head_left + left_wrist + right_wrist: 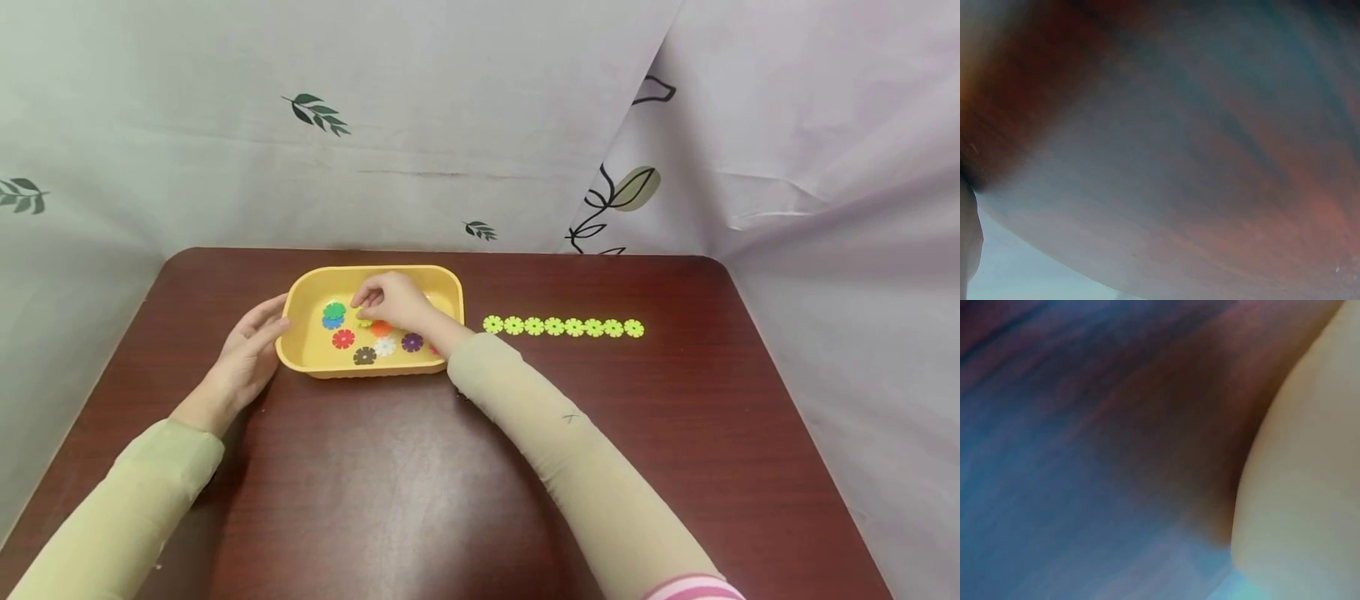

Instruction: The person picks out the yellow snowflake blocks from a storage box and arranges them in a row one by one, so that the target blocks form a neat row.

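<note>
A yellow plastic tray [300, 357] stands on the table and holds several flower-shaped discs. My left hand [251, 354] holds the tray's left end, its thumb at the rim; the other fingertips are partly hidden. Over the inside of the tray, my right hand [397, 302] pinches a yellow-green flower disc [364, 320], partly covered by the fingers. Around it lie a green disc [334, 309], a blue disc [332, 322], a red disc [343, 338], an orange disc [381, 328], a white disc [385, 346], a purple disc [412, 342] and a dark brown disc [365, 356].
Right of the tray, a straight row of several yellow-green flower discs [554, 326] lies on the dark red-brown table [360, 467]. Pale cloth [420, 100] with leaf prints hangs behind the table's far edge. Both wrist views are blurred, mostly table surface.
</note>
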Available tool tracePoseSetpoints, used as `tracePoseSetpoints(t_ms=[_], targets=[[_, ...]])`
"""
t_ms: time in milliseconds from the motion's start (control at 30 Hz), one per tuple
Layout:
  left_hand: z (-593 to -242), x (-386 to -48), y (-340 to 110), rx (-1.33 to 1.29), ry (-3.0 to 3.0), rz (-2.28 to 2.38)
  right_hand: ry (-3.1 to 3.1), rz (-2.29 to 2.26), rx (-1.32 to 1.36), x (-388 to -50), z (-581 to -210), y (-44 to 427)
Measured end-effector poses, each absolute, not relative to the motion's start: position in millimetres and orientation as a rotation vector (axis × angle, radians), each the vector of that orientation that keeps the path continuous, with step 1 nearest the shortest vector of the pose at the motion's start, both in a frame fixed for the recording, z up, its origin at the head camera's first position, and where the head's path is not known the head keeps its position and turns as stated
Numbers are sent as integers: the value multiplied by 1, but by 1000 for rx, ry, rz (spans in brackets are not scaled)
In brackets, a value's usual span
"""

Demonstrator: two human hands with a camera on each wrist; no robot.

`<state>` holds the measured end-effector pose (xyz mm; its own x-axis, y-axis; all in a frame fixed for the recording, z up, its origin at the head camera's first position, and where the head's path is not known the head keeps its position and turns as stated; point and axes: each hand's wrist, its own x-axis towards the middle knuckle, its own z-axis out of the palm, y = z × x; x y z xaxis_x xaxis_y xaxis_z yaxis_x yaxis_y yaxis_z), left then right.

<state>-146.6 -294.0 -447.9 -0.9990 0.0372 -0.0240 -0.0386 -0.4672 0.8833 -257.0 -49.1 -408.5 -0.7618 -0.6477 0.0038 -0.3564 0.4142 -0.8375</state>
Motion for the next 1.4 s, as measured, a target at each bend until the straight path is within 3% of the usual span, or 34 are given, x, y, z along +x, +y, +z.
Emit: tracePoseSetpoints(t_ms=[600, 1400], targets=[[-451, -150, -303, 10, 1556, 2660, 2375, -1487, -732, -271, -373, 20], [-451, -153, -306, 73, 1522, 2672, 2459, -1703, -448, -288, -367, 174]])
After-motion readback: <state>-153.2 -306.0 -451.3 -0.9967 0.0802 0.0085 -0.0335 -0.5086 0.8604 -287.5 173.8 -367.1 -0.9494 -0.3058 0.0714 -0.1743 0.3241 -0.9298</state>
